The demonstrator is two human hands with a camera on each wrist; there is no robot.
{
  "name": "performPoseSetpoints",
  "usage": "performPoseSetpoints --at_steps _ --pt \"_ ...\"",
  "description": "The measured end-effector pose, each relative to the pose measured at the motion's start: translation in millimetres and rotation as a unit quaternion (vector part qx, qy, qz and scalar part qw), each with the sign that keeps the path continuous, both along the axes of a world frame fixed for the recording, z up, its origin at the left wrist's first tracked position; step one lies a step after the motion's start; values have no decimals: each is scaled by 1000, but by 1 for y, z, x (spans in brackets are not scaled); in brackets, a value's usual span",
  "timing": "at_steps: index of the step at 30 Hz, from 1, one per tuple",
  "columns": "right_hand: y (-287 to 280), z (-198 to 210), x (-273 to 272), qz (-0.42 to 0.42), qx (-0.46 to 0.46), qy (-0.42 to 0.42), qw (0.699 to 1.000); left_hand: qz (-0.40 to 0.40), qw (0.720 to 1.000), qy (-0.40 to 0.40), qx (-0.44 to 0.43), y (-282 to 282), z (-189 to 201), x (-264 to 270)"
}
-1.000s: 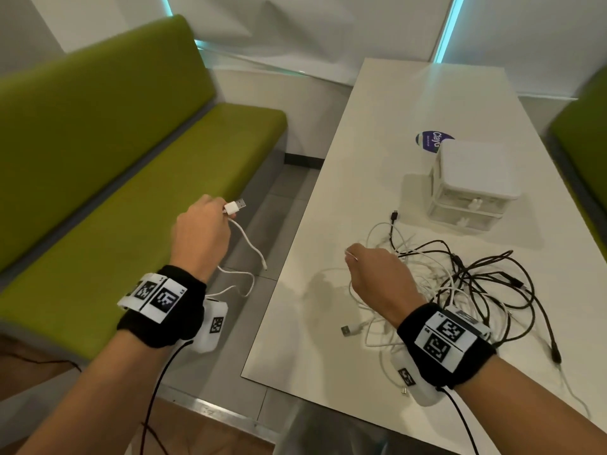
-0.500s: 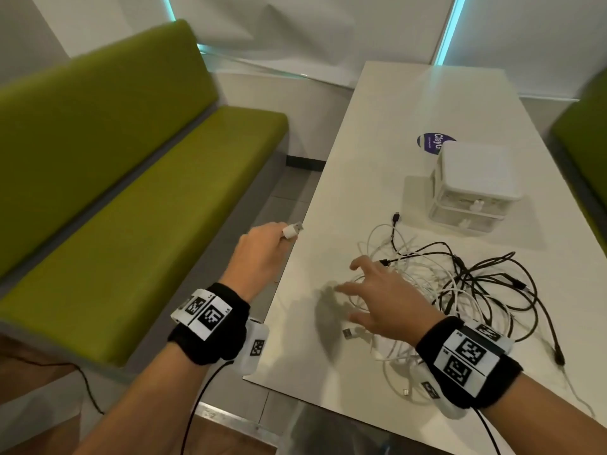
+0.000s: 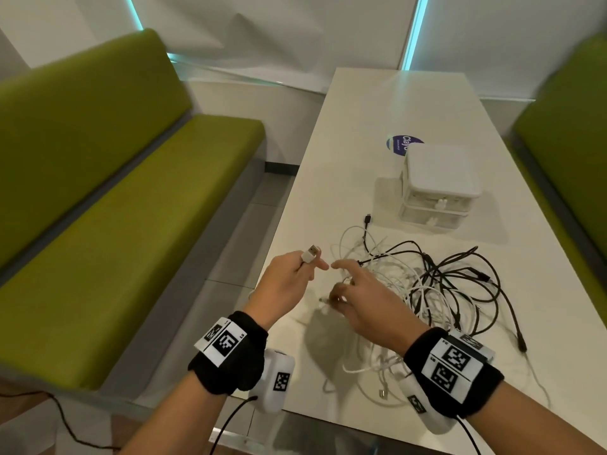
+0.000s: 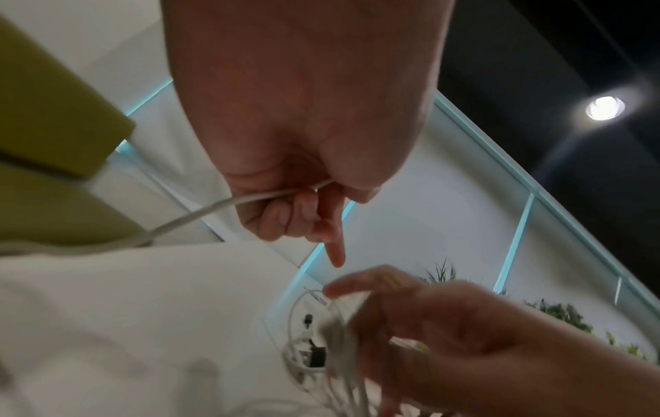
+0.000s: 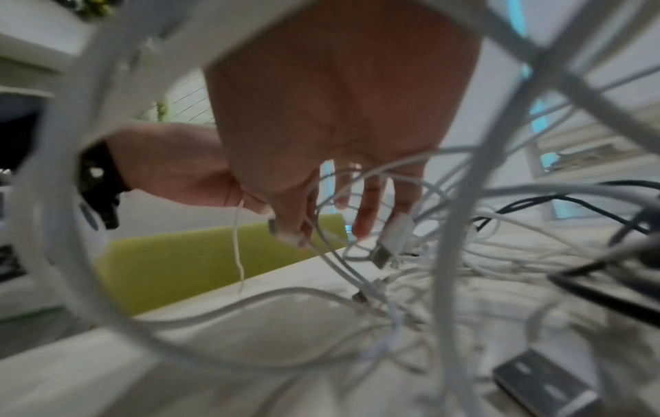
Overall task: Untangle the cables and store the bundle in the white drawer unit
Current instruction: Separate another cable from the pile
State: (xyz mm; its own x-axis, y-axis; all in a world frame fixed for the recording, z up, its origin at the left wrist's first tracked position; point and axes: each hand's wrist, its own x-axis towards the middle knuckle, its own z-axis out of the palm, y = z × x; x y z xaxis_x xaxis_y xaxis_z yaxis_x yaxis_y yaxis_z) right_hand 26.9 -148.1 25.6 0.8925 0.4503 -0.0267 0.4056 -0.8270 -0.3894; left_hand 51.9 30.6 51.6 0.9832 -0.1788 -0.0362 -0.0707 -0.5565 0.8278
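White cable [image 3: 310, 253] gripped by left hand [image 3: 289, 284]; right hand [image 3: 364, 300] spread, blurred, possibly touching tangle [image 3: 437, 287].

White and black cables [image 3: 427, 290] are seen tangled on an off-white table [image 3: 377, 110]; white drawer unit [image 3: 438, 185] with translucent drawer fronts; benches [image 3: 115, 192] are olive green; wristbands [image 3: 230, 353] are black with black-and-white square code tags; a dark blue round sticker [image 3: 399, 144] carries white lettering

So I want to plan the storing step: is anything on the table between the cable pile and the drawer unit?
Nothing visible: bare table lies between the cable pile and the drawer unit. Both drawers look closed.
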Motion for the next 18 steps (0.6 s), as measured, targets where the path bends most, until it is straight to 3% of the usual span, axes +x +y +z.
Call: performPoseSetpoints --at_steps 3,8,12,16,18 --pt "-9 5 0 -64 147 -69 985 -6 997 1 -79 -18 4 -4" --pt "-24 22 -2 -180 314 -74 929 -41 988 -4 -146 -51 18 -12" --pt "-28 36 -5 -199 407 -67 889 -62 983 -5 -173 -69 21 -14" --pt "-27 40 -9 -221 515 -20 828 -73 981 1 -180 -81 12 -10" --pt "-29 39 -8 -207 521 -5 828 -84 980 19 -179 -84 11 -10"
